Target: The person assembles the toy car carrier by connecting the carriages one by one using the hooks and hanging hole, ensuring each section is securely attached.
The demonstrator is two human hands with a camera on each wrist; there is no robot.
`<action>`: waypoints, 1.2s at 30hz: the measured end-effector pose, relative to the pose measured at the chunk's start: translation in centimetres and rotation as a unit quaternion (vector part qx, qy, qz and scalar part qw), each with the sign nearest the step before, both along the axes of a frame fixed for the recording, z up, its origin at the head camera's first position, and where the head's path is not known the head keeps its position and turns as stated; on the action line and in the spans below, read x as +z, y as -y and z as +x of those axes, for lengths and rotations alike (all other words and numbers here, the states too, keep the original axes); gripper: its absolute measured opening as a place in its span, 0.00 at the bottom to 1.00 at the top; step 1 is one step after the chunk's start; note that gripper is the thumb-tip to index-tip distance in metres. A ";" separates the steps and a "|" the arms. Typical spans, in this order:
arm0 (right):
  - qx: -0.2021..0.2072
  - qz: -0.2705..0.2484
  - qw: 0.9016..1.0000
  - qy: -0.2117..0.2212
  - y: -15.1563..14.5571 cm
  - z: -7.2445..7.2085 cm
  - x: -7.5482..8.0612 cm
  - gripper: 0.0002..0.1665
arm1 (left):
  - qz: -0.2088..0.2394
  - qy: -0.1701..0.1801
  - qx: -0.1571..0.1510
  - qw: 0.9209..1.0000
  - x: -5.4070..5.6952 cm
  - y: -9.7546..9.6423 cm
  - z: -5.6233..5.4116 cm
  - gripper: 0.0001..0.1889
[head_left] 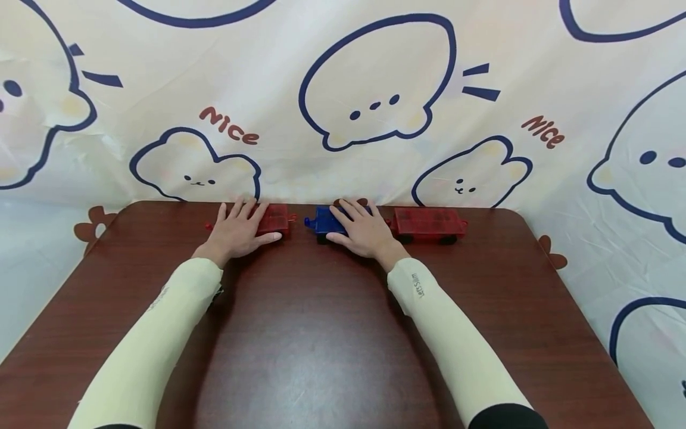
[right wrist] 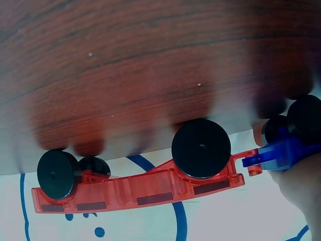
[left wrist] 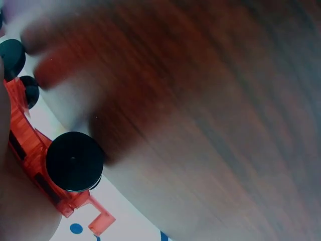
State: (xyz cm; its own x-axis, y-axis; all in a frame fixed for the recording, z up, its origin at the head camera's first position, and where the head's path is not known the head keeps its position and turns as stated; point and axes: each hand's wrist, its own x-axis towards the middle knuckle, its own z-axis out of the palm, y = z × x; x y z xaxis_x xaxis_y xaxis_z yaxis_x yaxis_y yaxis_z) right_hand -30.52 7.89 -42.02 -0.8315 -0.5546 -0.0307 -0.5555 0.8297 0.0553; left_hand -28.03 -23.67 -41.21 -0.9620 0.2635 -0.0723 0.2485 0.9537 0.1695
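My left hand [head_left: 236, 234] lies with spread, straight fingers over the left red translucent toy train car [head_left: 274, 219], covering much of it. In the left wrist view the car's red chassis [left wrist: 31, 145] and black wheels [left wrist: 75, 161] show beside the hand. Over a blue toy train car [head_left: 328, 220] rests my right hand [head_left: 366, 231], its fingers straight and thumb in front. A second red car [head_left: 430, 224] stands to the right, its hook overlapping the blue car's coupler [right wrist: 273, 154] in the right wrist view. A small gap separates the left red car's hook from the blue car's.
The cars stand in a row near the far edge of a dark brown wooden table [head_left: 300, 333]. Behind it hangs a white cloth [head_left: 343, 173] printed with blue-outlined cartoon figures, draping down at both sides.
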 end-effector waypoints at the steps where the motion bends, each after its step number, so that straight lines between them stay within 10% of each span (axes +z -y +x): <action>1: -0.001 0.000 1.000 0.000 0.0 0.0 0.0 0.48 | 0.002 0.000 -0.001 1.000 0.0 -0.1 0.0 0.52; 36: -0.006 0.001 1.000 0.004 0.0 -0.1 -0.3 0.48 | 0.045 0.015 -0.024 0.999 0.3 -0.6 0.6 0.49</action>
State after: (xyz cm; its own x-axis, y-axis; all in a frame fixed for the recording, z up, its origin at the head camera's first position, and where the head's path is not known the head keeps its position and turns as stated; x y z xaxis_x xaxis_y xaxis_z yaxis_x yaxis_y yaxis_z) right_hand -30.65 7.87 -42.34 -0.8378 -0.5447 -0.0381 -0.5460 0.8361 0.0526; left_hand -27.39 -23.07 -40.93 -0.9461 0.3152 -0.0749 0.2863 0.9216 0.2619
